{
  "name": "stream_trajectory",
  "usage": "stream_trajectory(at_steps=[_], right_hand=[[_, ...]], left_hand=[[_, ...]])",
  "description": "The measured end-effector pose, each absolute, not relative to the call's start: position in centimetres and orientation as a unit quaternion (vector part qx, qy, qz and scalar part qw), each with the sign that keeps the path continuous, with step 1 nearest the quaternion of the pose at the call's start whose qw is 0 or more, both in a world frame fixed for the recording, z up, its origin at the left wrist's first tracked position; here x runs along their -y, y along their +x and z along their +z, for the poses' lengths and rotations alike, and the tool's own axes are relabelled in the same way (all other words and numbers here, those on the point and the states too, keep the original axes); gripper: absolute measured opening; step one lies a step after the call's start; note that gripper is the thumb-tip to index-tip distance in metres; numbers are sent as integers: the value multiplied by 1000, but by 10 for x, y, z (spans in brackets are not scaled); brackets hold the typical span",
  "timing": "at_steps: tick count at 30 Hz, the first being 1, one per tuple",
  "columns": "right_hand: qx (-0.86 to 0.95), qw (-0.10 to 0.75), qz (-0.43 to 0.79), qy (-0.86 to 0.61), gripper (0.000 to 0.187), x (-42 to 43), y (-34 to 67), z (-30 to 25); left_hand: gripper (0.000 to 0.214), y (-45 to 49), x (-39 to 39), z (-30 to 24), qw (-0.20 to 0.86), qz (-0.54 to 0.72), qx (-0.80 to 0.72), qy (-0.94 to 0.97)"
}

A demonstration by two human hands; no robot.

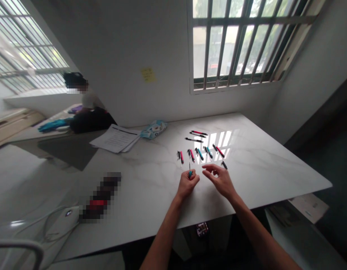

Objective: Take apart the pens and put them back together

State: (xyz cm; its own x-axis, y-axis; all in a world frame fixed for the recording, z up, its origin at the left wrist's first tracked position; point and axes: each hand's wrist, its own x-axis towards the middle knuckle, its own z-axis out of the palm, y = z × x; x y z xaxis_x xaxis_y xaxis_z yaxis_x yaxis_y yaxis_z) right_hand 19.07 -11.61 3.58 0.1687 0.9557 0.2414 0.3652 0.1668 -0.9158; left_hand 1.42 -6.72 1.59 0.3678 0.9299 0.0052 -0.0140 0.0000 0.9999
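Observation:
My left hand [187, 183] is closed round a teal pen barrel [190, 174], held upright, with a thin refill [189, 165] sticking up out of it. To its right, my right hand [218, 180] hovers with thumb and forefinger apart, and I see nothing between them. A black pen part [224, 165] lies on the table just beyond the right knuckles. Past both hands runs a row of pens taken apart, among them a red barrel [181, 156], a teal barrel [200, 154] and another red barrel [220, 152], with black parts beside them.
Farther back lie a red-and-black pen [199, 132] and two dark pens. Printed papers [117, 138] and a blue-white packet [153, 129] are by the wall. On the left of the marbled table [145, 210] are a blurred dark object [102, 198] and a white cabled device [62, 225]. A person sits beyond.

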Motion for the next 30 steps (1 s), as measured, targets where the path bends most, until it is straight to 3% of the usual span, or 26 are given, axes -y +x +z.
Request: stream_trajectory(at_steps=[6, 10, 13, 21, 30], right_hand=[[555, 542, 331, -538, 23, 115, 141, 47], [446, 636, 384, -499, 27, 111, 155, 49], [393, 678, 354, -511, 32, 110, 174, 50], [491, 560, 343, -572, 38, 121, 192, 28], [517, 519, 328, -596, 31, 132, 211, 16]], left_hand=[[34, 12, 69, 11, 552, 398, -363, 636], [31, 6, 74, 13, 502, 370, -398, 673], [28, 7, 77, 23, 497, 382, -418, 658], [43, 42, 69, 46, 516, 456, -441, 575], [27, 68, 61, 34, 536, 471, -446, 540]])
